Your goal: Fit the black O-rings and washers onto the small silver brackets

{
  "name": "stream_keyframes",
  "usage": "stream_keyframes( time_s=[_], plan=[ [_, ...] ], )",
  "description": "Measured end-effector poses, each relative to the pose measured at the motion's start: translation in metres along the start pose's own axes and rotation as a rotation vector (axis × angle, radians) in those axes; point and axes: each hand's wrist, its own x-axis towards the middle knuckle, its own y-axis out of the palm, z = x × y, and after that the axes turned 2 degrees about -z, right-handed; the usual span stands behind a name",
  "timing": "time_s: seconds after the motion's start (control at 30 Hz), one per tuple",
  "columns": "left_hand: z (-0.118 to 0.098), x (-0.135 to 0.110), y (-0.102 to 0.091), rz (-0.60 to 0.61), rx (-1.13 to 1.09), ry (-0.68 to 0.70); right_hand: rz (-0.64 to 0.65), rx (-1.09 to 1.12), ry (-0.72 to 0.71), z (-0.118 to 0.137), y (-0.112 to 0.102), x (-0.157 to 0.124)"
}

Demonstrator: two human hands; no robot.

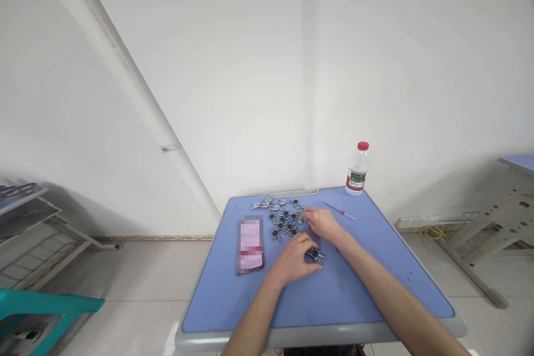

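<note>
Small metal fittings (282, 219), many with round black centres, lie in a loose cluster on the blue desk (334, 300). My left hand (295, 260) rests low in front of them, fingers and thumb curved round one black-centred metal fitting (315, 254). Beyond it, my right hand (324, 223) reaches to the right edge of the cluster. Its fingertips are pinched together at a silvery metal fitting (301, 213), partly covered by the fingers. Plainer fittings (266, 204) without black centres lie at the cluster's back left.
Left of the cluster lies a phone (250, 245) with a lit, blurred screen. A thin red-and-clear stick (340, 211) lies to the right. At the back right corner stands a red-capped bottle (356, 172). The white wall (250, 94) borders the desk's far edge.
</note>
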Motion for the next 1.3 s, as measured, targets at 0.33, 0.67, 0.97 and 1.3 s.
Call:
stream_keyframes(
  time_s=[0.33,0.67,0.97,1.3],
  plan=[
    [0.001,0.001,0.001,0.007,-0.017,-0.009,-0.125,0.239,0.07,-0.001,-0.002,-0.001],
    [-0.001,0.003,0.003,-0.034,-0.059,-0.089,-0.153,0.497,0.128,0.002,-0.031,-0.055],
    [-0.001,0.006,0.006,-0.074,-0.037,-0.083,-0.115,0.326,0.128,0.026,-0.015,-0.095],
    [-0.001,0.006,0.007,-0.091,-0.058,-0.088,-0.069,0.207,0.189,0.033,-0.01,-0.09]
  ],
)
